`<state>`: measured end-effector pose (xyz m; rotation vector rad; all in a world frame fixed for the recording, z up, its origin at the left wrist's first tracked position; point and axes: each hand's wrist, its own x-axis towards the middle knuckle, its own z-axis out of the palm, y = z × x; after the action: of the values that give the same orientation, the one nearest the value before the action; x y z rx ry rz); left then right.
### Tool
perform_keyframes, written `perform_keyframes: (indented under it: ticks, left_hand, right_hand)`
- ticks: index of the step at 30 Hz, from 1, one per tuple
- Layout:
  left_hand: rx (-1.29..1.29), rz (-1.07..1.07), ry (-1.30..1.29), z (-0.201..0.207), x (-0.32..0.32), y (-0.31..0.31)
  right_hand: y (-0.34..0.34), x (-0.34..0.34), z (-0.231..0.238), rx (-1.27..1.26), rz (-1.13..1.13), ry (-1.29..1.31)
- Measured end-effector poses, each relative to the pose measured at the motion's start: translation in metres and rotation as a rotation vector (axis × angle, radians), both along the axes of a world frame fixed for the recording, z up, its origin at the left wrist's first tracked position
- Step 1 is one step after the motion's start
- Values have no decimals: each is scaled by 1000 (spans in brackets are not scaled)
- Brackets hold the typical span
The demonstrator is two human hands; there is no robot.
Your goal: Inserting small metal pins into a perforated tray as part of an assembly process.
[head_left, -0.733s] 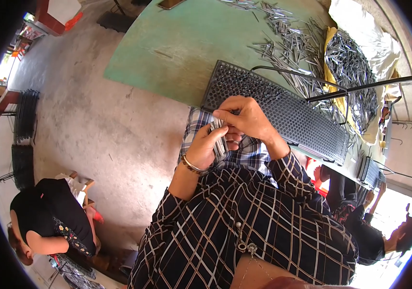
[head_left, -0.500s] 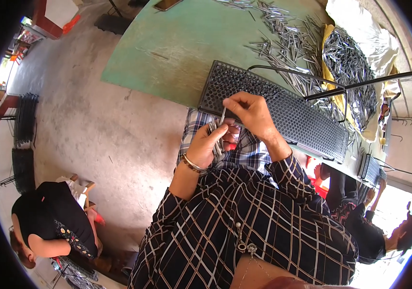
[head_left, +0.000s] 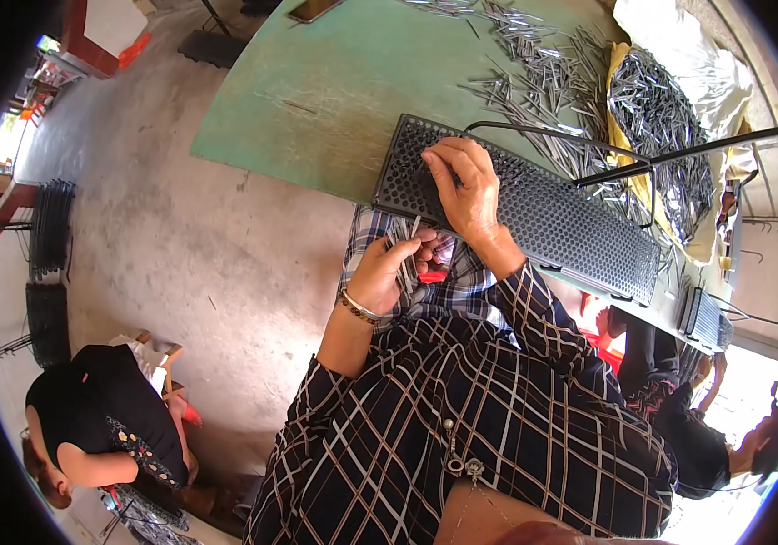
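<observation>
My left hand [head_left: 382, 274] is closed around a bundle of thin grey metal rods [head_left: 403, 252], held over my lap just off the rack's near edge. The rods stick up past the thumb, and a red wrap shows on one finger. Above the left end of a long black perforated rack [head_left: 571, 218] is my right hand [head_left: 469, 191]. Its thumb and fingers are bent together at the holes; whatever they pinch is too small or hidden. The rack rests slantwise along the edge of a green table [head_left: 316, 136], and many of its holes near the far left have dark pieces in them.
Loose metal rods [head_left: 543, 68] lie spread behind the rack. A yellow-and-white sack [head_left: 666, 127] full of rods leans at the right. A black wire frame [head_left: 698, 152] reaches out over the rack. Co-workers sit at lower left [head_left: 103, 413] and lower right [head_left: 689, 436].
My right hand has moved from beside the left hand's bundle up and away onto the rack. The rods in my left hand fan out more, while the rack stays put.
</observation>
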<state>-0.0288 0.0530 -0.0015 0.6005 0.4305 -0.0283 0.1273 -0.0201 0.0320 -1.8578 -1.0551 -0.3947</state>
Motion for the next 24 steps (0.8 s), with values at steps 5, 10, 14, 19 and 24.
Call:
perform_keyframes:
  ticks: [5,10,14,19,24]
  left_hand:
    - [-73,-19,2,7,3,-2]
    - [-90,-37,50,17,-2,0]
    - [-16,-104,100,20,-1,3]
    - [-3,-62,37,15,0,-2]
    - [32,-33,15,9,2,-1]
  right_hand:
    - [-1,3,-9,-6,3,-91]
    - [-1,-3,-6,-87,74,-154]
    - [-2,1,-4,-113,57,-224]
    - [-2,0,-2,-212,104,-205]
    - [-14,-13,18,-210,155,187]
